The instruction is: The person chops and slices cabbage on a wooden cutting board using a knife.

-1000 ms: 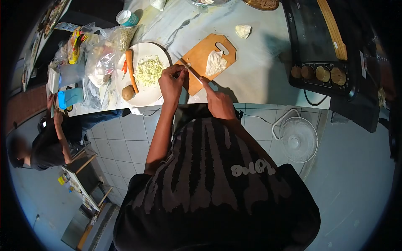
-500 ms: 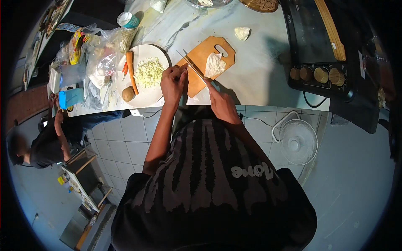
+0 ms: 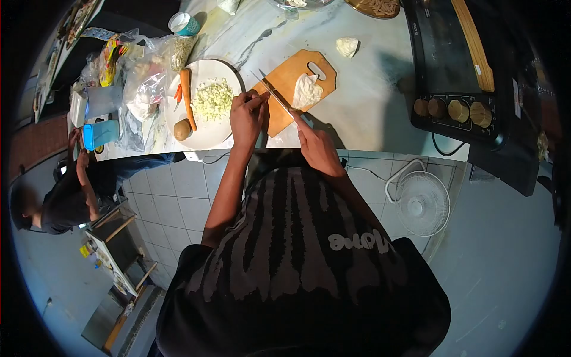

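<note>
My right hand [image 3: 319, 149] grips a knife [image 3: 278, 99], its blade slanting up and left across the wooden cutting board [image 3: 278, 122]. At the board's left edge, close to the blade, my left hand [image 3: 245, 119] is closed with its fingertips together; what they pinch, if anything, is hidden. A pale piece of what looks like cabbage [image 3: 306, 91] rests on the board, right of the knife. Left of my left hand is a white plate [image 3: 205, 138] bearing chopped pale green vegetable [image 3: 214, 101], a carrot [image 3: 186, 95], red chilies [image 3: 178, 93] and a round brown potato [image 3: 182, 130].
Another pale chunk [image 3: 347, 47] lies behind the board. Plastic bags [image 3: 146, 89], a blue container [image 3: 101, 135] and a cup [image 3: 183, 24] stand left. A black appliance with knobs [image 3: 458, 110] is right. A seated person [image 3: 65, 202] is far left; a fan [image 3: 419, 202] stands below.
The view has shifted slightly. Both hands and the knife keep nearly the same place at the board, with only slight movement.
</note>
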`<state>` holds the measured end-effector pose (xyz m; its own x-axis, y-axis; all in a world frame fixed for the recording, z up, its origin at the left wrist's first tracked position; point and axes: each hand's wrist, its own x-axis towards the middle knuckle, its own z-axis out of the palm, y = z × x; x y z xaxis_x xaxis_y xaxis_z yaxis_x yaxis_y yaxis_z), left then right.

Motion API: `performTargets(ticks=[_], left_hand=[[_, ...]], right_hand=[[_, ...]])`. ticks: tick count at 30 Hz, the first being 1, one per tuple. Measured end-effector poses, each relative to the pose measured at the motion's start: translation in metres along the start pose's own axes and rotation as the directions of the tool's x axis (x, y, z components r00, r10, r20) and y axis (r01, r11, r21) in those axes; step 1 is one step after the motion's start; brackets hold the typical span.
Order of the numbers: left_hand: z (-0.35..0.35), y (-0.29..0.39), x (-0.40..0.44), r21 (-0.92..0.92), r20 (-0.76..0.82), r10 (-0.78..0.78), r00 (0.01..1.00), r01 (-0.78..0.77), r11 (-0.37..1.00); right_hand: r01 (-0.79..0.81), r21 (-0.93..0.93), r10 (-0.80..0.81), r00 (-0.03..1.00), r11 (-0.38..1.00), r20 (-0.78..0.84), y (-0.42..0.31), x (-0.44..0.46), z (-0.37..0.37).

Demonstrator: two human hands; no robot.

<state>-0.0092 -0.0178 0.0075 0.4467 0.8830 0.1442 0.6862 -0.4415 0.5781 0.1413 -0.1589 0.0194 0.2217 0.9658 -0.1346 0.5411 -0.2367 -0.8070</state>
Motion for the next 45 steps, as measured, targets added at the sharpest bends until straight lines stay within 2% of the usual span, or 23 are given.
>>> performTargets(ticks=[2,4,14,17,19,21,23,25,27,29,31,35,37,38,40,44,45], left_hand=[[-0.001,0.0,0.001,0.002,0.007,-0.003,1.0,0.003,1.0],[-0.001,0.0,0.001,0.01,0.022,0.0,1.0,0.0,1.0],[0.004,0.002,0.0,-0.034,-0.029,-0.002,1.0,0.001,0.999],[0.001,0.0,0.005,-0.031,-0.026,-0.009,1.0,0.008,0.999],[0.0,-0.002,0.005,-0.016,-0.007,0.042,0.999,-0.042,0.999],[0.001,-0.004,0.005,0.008,-0.022,0.07,0.997,-0.069,0.998],[-0.001,-0.006,0.006,0.013,0.034,0.05,0.998,-0.05,0.999],[0.0,-0.008,0.009,0.015,0.016,0.072,0.997,-0.072,0.997],[0.005,-0.013,0.01,-0.079,0.015,0.004,1.0,-0.002,0.997],[0.003,-0.01,0.011,-0.087,0.025,-0.002,1.0,0.004,0.996],[0.003,-0.008,0.013,-0.144,-0.009,0.034,0.999,-0.035,0.989],[0.002,-0.006,0.012,-0.187,-0.016,-0.044,0.999,0.041,0.981],[0.002,-0.01,0.012,-0.213,0.023,-0.158,0.987,0.159,0.964],[0.002,-0.012,0.012,-0.223,0.026,-0.163,0.986,0.164,0.961],[0.001,-0.017,0.014,-0.215,0.04,-0.126,0.991,0.132,0.968],[0.001,-0.021,0.015,-0.244,0.018,-0.039,0.999,0.043,0.969],[-0.007,-0.015,0.016,-0.217,0.053,-0.013,0.999,0.024,0.976]], right_hand=[[0.004,0.008,-0.004,1.0,1.0,0.001,-0.003,0.001,-0.004],[-0.014,0.015,0.012,0.997,1.0,0.082,-0.006,0.003,-0.011],[0.001,-0.011,-0.001,1.0,1.0,0.029,0.004,0.011,0.001],[0.031,-0.081,-0.031,1.0,0.996,-0.003,0.007,0.012,0.006],[0.05,-0.21,-0.054,0.998,0.976,-0.014,0.008,0.012,0.011],[0.067,-0.202,-0.072,0.997,0.977,-0.019,0.01,0.014,0.012],[0.093,-0.192,-0.102,0.994,0.977,-0.035,0.007,0.017,0.01],[0.011,-0.244,0.004,0.998,0.97,0.061,-0.003,0.014,0.002],[0.01,-0.193,-0.006,1.0,0.981,0.023,-0.004,0.015,0.003],[0.0,-0.143,0.0,1.0,0.99,-0.001,-0.002,0.012,0.006],[0.039,-0.005,-0.039,0.995,0.999,-0.09,-0.003,0.013,0.006],[-0.032,0.086,0.035,0.999,0.996,-0.037,-0.011,0.01,0.004],[-0.04,0.12,0.04,0.999,0.992,-0.002,-0.01,0.008,0.005],[-0.046,0.11,0.046,0.999,0.993,0.001,-0.01,0.006,0.005],[-0.162,0.069,0.157,0.985,0.984,0.065,-0.01,0.005,0.004],[-0.106,0.069,0.106,0.994,0.992,-0.005,0.002,0.0,0.016],[-0.148,0.099,0.149,0.989,0.984,-0.003,0.0,-0.002,0.016]])
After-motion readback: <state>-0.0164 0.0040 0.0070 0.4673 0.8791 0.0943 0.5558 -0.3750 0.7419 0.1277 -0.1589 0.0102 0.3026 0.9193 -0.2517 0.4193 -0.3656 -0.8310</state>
